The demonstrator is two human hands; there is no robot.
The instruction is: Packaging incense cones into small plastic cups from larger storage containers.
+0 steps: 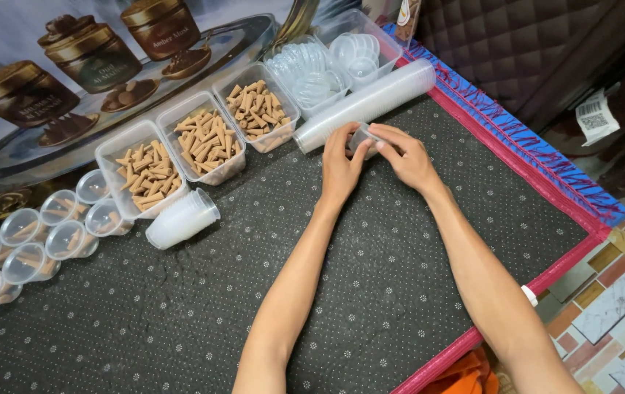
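Both hands, left hand (340, 166) and right hand (406, 157), grip one small clear plastic cup (362, 138), mostly hidden by fingers.

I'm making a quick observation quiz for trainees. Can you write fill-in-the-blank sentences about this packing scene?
1. Both hands, the left hand and the right hand, hold one small clear ____.
2. The brown cones fill ____ rectangular tubs.
3. The long cup stack lies on its ____.

Missing words: cup; three; side

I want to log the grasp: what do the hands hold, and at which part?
Both the left hand and the right hand hold one small clear plastic cup by its sides.
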